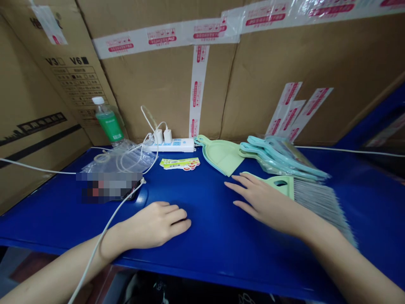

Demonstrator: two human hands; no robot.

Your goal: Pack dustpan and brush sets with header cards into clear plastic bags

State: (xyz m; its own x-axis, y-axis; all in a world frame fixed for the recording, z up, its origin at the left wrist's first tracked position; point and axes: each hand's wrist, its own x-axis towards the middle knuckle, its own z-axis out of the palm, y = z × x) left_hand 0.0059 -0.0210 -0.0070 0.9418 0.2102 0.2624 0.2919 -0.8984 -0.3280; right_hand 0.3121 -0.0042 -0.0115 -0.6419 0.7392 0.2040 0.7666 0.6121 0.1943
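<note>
- The fingers (241, 185) of the right hand (265, 203) are laid out flat and spread on the blue surface (209, 236); they are released and nothing is grasped.
- A pale green brush (313, 202) is found just behind this hand, its handle passing along the far edge of the fingers and its grey bristles fanned out beside the right forearm. Whether the handle is touched cannot be told.
- The fingers of the left hand (155, 224) are loosely curled, palm down, on the surface; nothing is held in them.
- The left wrist is crossed by a white cable (106, 234), which is led up to a blurred object near that hand.
- A green dustpan (221, 157) is laid beyond the right hand, and a stack of light blue dustpans (281, 155) in clear wrapping is set just beside it.
- A small printed label (180, 163) is seen between the hands, further back.
- A white power strip (174, 145) with two chargers plugged in is placed at the back edge.
- Clear plastic bags (123, 162) and a bottle (108, 122) with a green label are found at the back left.
- The surface is backed by taped cardboard boxes (164, 84).
</note>
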